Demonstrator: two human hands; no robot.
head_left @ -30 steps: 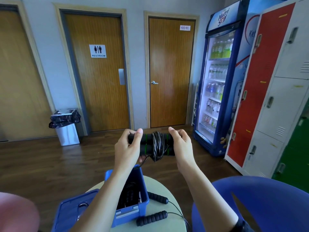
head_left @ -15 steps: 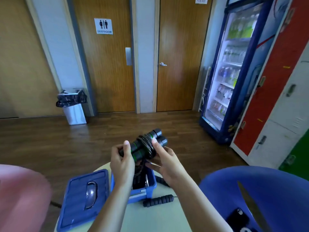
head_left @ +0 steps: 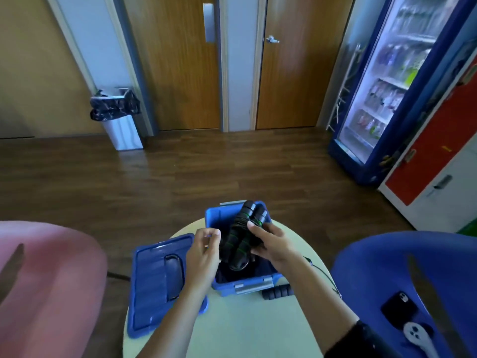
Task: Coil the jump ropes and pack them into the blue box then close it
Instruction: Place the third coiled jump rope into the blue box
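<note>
Head view: a coiled jump rope (head_left: 238, 239), its handles banded green, is gripped by the right hand (head_left: 271, 245) and tilted, lower end inside the open blue box (head_left: 241, 283). The left hand (head_left: 204, 250) is curled beside it; whether it grips cannot be told. The lid (head_left: 152, 282) is laid left of the box on the worktop (head_left: 245, 329), and a second rope handle (head_left: 277, 292) just beside the box's front.

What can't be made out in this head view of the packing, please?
- Inside the blue box, head view: dark, and covered by the coiled jump rope and the right hand.
- Grip of the left hand, head view: blurred, so whether it touches the rope is unclear.
- The loose rope handle, head view: partly hidden by the right forearm.
</note>
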